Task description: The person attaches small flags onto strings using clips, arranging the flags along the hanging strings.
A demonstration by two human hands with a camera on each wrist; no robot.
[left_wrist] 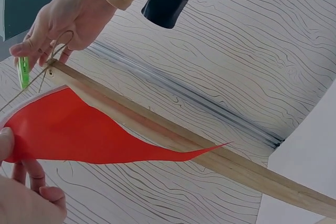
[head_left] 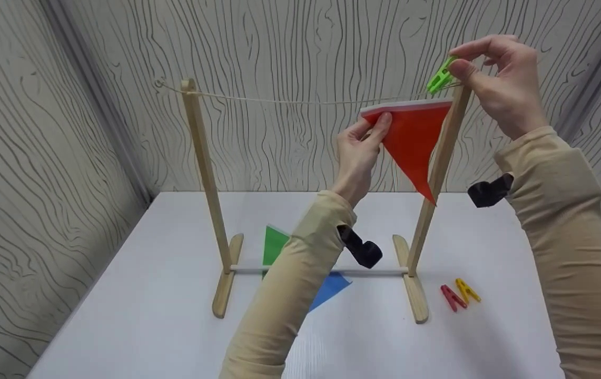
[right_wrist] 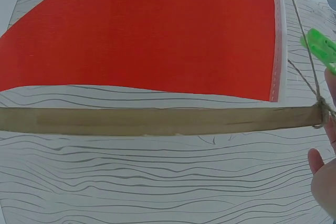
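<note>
My left hand pinches the upper left corner of a red triangular pennant, thumb in front. The pennant's white top edge lies close to the string near the right post, and its point hangs down. Up at that post's top, my right hand pinches a green clothespin between thumb and index finger. The clothespin's tip is near the string, above the pennant's right part; whether it touches the string I cannot tell. In the right wrist view the pennant appears apart from the clothespin.
A wooden left post bears the string's other end. A white rod joins the two feet. On the white table lie a green pennant, a blue pennant, a red clothespin and a yellow clothespin.
</note>
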